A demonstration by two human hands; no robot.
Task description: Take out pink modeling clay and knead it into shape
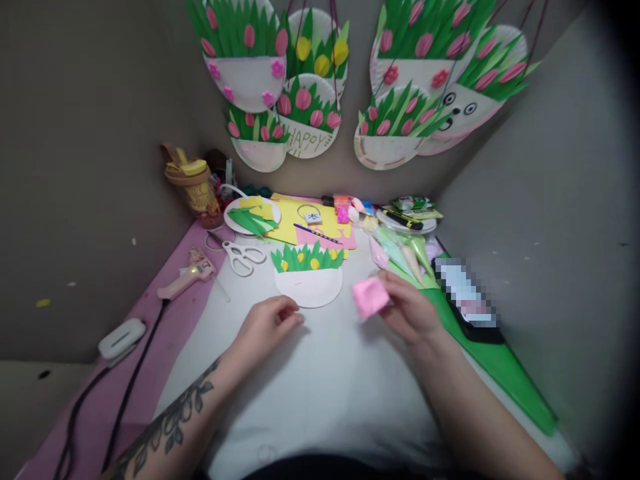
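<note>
right hand point(407, 310) pinches a small pink paper piece point(369, 297) btwn thumb and fingers, lifted a bit off the white table point(320, 387), prob so both faces stay reachable for folding. left hand point(267, 327) rests on the table w/ fingers curled loosely in, gripping nothing i can see; fingertips sit just beside the lower edge of the half paper plate w/ green grass and yellow flowers point(309, 275), near enough to steady it. that plate lies flat, centre of the table, just past both hands, the pink piece off its right side and not touching it.

tools are pushed to the margins, which looks deliberate: scissors point(243, 257) and pink glue gun point(187, 277) at the left on the pink sheet point(125, 393), its cord trailing toward the near-left corner; yellow paper point(295, 223) and a plate of green scraps point(250, 217) at the back; green paper strip point(500, 367) and a dark phone point(470, 303) along the right edge, close to the right wrist. finished plate baskets w/ pink flowers point(245, 60) hang on the back wall, well clear of the hands.

open room: the white patch btwn and in front of the forearms is bare. walls box in left, back and right, so the easy way to move is toward the body; right side is tightest.
</note>
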